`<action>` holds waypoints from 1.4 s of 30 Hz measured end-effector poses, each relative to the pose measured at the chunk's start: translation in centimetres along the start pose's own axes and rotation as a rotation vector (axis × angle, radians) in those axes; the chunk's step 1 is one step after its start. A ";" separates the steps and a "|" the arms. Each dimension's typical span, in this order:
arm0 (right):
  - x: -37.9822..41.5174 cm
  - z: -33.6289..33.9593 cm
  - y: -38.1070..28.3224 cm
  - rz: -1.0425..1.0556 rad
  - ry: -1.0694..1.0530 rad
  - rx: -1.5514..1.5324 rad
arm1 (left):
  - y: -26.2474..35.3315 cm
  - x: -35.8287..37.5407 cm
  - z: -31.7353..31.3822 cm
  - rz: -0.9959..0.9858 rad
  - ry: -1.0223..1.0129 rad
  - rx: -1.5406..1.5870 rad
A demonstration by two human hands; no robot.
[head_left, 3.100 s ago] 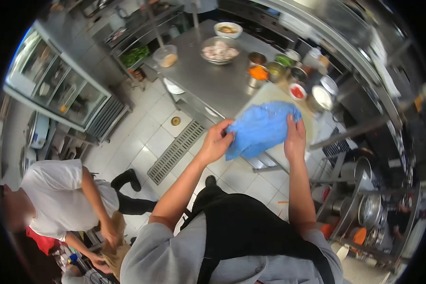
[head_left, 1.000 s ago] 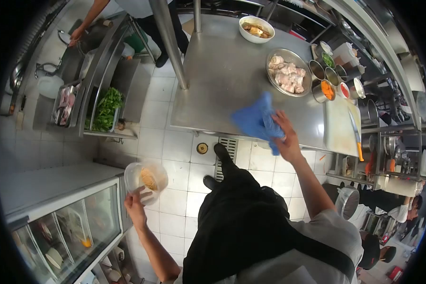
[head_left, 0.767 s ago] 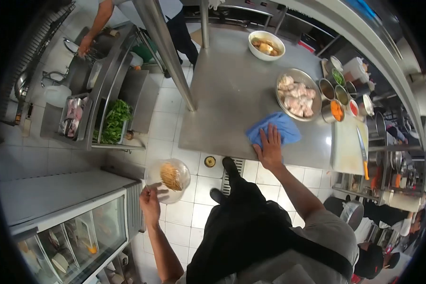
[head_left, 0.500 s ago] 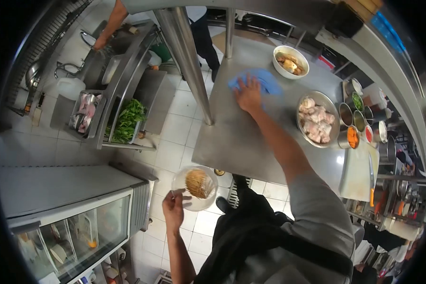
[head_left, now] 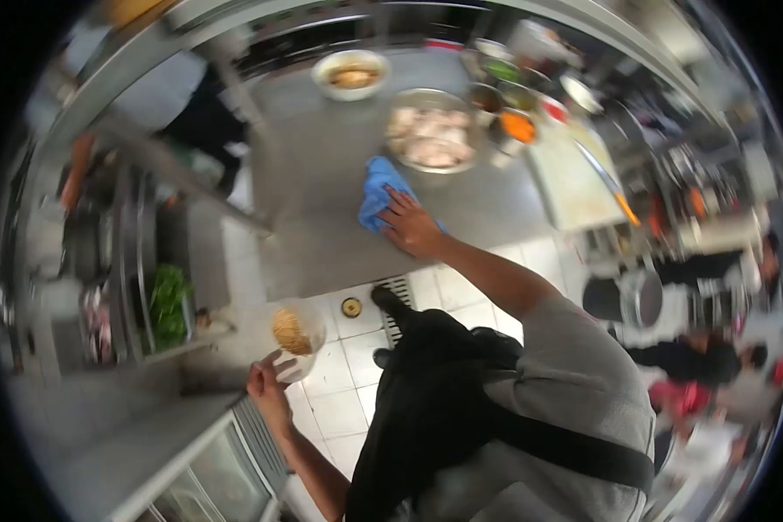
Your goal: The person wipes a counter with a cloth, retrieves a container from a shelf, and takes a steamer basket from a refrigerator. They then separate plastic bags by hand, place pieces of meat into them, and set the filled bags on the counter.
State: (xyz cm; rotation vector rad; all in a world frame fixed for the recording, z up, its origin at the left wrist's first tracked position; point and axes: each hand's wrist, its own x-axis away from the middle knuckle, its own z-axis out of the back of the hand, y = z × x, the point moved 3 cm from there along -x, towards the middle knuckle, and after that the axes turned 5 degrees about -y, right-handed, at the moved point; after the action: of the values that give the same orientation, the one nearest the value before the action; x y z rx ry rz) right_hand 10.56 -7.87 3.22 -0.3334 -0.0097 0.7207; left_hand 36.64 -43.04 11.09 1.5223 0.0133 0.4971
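My right hand lies spread and flat on a blue cloth, which rests bunched on the steel table. My left hand holds a clear round container by its rim, off the table's near left corner; thin light-brown sticks lie inside it. Beyond the cloth sits a metal bowl of raw meat pieces. A white bowl with brownish food stands near the table's far edge.
At the right are a cutting board, a knife with an orange handle and several small containers, one with orange pieces. Leafy greens lie on a left shelf. A person stands beyond the table's left side; other people are at the right.
The view has turned. My right hand and the blue cloth have moved from near the white bowl to the table's near side, below the meat bowl. My left hand still holds the container.
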 end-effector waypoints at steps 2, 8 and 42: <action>4.7 0.8 2.5 -0.143 0.043 0.055 | 0.3 -1.0 -1.1 0.022 -0.052 0.005; 14.9 3.0 6.9 -0.460 0.203 0.100 | 1.0 -4.7 -5.7 0.003 -0.283 0.046; 28.4 11.2 20.1 -0.940 0.357 0.434 | 1.6 -13.8 -18.1 0.127 -0.286 -0.215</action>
State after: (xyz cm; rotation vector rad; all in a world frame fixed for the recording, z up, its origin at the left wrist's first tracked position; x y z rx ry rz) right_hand 17.57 27.95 4.70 -0.0119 0.3067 -0.2804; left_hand 18.09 -30.34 7.27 1.3752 -0.3507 0.3645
